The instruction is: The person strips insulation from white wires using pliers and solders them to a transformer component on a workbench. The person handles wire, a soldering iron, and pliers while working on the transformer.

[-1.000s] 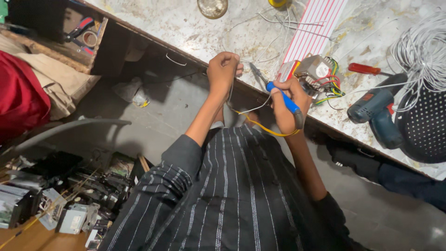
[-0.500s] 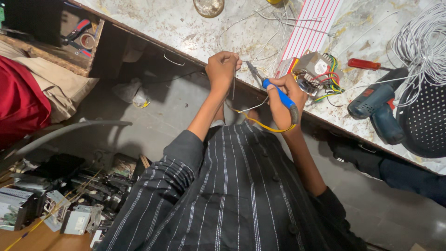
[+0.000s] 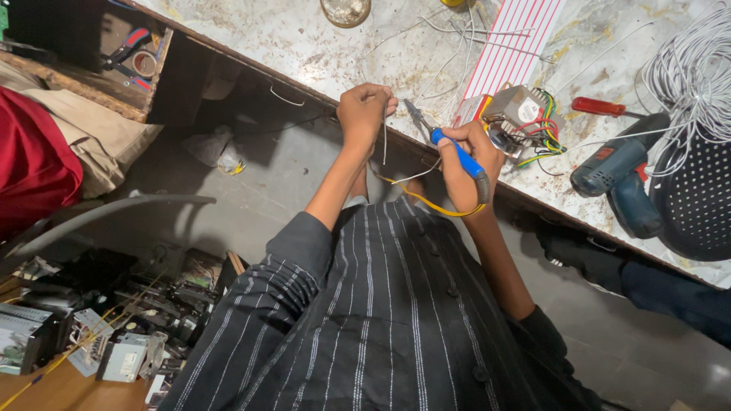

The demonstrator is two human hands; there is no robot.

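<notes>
My left hand [image 3: 365, 109] is closed on a thin white wire [image 3: 384, 137] that hangs down from the fist at the edge of the workbench [image 3: 320, 46]. My right hand [image 3: 466, 164] grips the blue handle of a pair of pliers [image 3: 449, 148], whose metal jaws point up and left toward the left hand. A yellow wire [image 3: 430, 204] loops below my right wrist. Just right of the pliers, on the bench, sits a small grey transformer [image 3: 518, 110] with coloured wires.
On the bench lie a red-striped white board [image 3: 510, 46], a red-handled screwdriver [image 3: 605, 106], a blue cordless drill [image 3: 620, 179], a coil of white wire [image 3: 689, 68] and a black perforated cover [image 3: 697, 198]. Electronic parts [image 3: 114, 335] are piled on the floor at lower left. A red cloth [image 3: 30, 160] lies left.
Both hands have stayed together at the bench edge. The pliers have shifted slightly, jaws now tilted closer toward my left hand.
</notes>
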